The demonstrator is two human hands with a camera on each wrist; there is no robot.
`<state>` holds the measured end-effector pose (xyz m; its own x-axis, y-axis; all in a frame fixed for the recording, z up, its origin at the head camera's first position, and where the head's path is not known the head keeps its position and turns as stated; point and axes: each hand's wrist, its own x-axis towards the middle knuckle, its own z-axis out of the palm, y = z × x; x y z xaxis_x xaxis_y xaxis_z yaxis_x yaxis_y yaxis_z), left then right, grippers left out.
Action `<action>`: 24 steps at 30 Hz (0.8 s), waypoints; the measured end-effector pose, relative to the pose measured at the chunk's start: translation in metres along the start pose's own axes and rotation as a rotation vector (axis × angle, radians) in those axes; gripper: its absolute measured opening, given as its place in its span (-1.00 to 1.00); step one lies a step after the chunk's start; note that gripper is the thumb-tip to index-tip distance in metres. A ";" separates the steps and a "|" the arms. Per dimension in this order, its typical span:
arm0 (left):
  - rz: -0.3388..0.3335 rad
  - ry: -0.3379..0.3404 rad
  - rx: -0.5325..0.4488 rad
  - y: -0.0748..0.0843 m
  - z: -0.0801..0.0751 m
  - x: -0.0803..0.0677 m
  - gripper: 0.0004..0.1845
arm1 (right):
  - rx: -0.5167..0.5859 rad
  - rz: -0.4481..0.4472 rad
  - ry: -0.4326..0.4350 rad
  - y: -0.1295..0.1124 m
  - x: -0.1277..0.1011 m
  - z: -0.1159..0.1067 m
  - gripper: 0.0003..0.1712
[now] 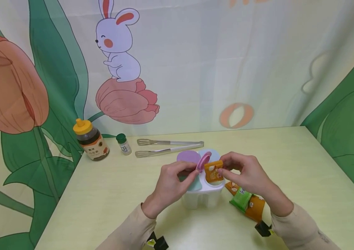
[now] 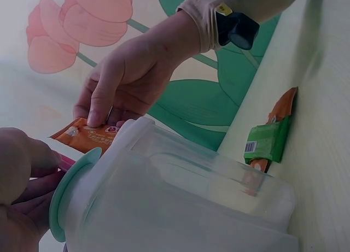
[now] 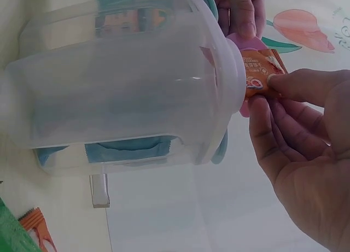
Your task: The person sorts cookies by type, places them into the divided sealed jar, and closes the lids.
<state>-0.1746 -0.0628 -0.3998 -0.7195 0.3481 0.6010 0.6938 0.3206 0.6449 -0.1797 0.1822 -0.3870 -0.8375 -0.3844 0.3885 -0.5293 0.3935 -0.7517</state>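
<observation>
Orange sachet above lidded container

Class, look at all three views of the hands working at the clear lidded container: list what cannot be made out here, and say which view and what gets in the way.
- Print on the orange packet: too small in the head view, partly covered by the right hand in the wrist views.
- Labels on the honey bottle and small green-capped jar: too small, head view.
- Packets on the table: overlapping and partly behind the right wrist, so their count is unclear.
- Contents of the container: blurred by cloudy plastic.
</observation>
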 end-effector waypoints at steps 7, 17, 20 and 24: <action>0.004 0.002 -0.005 -0.001 0.001 0.000 -0.86 | -0.005 -0.003 -0.006 0.004 -0.002 0.003 -0.81; -0.007 -0.007 0.001 -0.001 0.000 0.001 -0.85 | 0.042 -0.085 -0.011 0.009 -0.004 0.002 -0.80; -0.011 -0.007 0.008 -0.001 0.000 0.001 -0.84 | 0.044 -0.100 -0.013 0.009 -0.004 0.001 -0.81; -0.007 -0.003 0.009 -0.001 0.000 0.000 -0.84 | -0.007 -0.187 -0.038 0.012 -0.004 0.002 -0.78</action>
<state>-0.1755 -0.0630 -0.4003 -0.7241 0.3482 0.5953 0.6891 0.3313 0.6444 -0.1822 0.1868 -0.3982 -0.7190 -0.4822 0.5005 -0.6761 0.3185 -0.6644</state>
